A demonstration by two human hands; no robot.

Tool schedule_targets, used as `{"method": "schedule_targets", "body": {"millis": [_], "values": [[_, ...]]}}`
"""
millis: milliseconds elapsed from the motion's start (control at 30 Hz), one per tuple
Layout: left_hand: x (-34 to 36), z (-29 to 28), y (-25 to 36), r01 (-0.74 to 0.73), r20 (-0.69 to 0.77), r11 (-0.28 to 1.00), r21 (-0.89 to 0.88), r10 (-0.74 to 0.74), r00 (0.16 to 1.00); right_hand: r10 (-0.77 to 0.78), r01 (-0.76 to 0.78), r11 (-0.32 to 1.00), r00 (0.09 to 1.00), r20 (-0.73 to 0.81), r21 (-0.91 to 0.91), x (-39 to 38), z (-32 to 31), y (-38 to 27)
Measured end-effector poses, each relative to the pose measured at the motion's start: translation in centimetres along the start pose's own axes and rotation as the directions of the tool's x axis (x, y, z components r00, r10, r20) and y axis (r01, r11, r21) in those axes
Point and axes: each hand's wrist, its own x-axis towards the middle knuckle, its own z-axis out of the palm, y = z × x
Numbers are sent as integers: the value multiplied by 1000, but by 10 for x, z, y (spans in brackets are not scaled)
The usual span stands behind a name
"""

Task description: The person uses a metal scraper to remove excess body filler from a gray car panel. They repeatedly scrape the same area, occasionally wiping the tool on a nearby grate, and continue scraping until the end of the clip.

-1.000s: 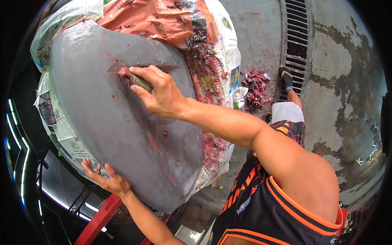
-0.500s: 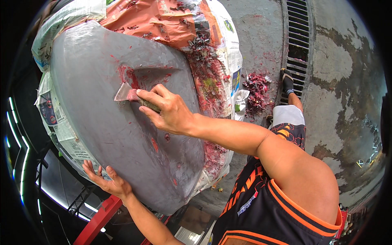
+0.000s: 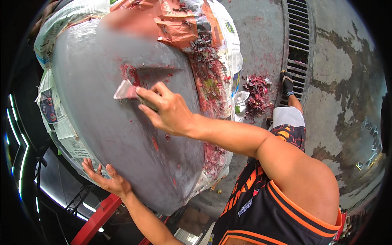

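Note:
My right hand (image 3: pixel 171 111) grips the handle of a scraper (image 3: pixel 124 90) with a wide flat blade smeared pinkish red. The blade lies on a large curved grey body panel (image 3: pixel 90 106), just below the corner of a recess. Red residue (image 3: pixel 130 73) clings around that corner, and smaller red flecks dot the panel lower down. My left hand (image 3: pixel 109 179), fingers spread and holding nothing, rests at the panel's lower left edge, against the newspaper (image 3: pixel 79 150) there. My right fingers hide most of the scraper's handle.
Orange masking paper (image 3: pixel 175 30) and newspaper strewn with dark and red scraps border the panel's top and right. A heap of red shavings (image 3: pixel 258 96) lies on the concrete floor beside a drain grate (image 3: pixel 297 45) and my foot (image 3: pixel 287 81). A red bar (image 3: pixel 98 218) stands below my left hand.
The scraper blade has shifted very slightly and its tilt has changed a little. My left hand stays where it was. A blurred reddish patch now covers the panel's top edge.

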Motion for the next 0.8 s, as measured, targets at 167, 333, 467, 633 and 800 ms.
{"method": "schedule_targets", "body": {"millis": [167,333,467,633,800], "values": [[0,0,-1,-20,-3,999,31,20,1000,-31,31,999,999,-11,12,6,-2,-1],[0,1,-1,-34,-21,999,32,35,999,33,-40,998,993,113,52,13,0,3],[0,0,-1,-29,-6,999,44,29,1000,-78,85,995,991,-111,59,18,-3,4],[-1,1,0,-12,-10,1000,21,12,1000,14,-21,995,997,79,93,24,-7,1],[-1,1,1,-1,-18,1000,-1,1,1000,-1,-3,995,999,47,96,31,-7,1]]}}
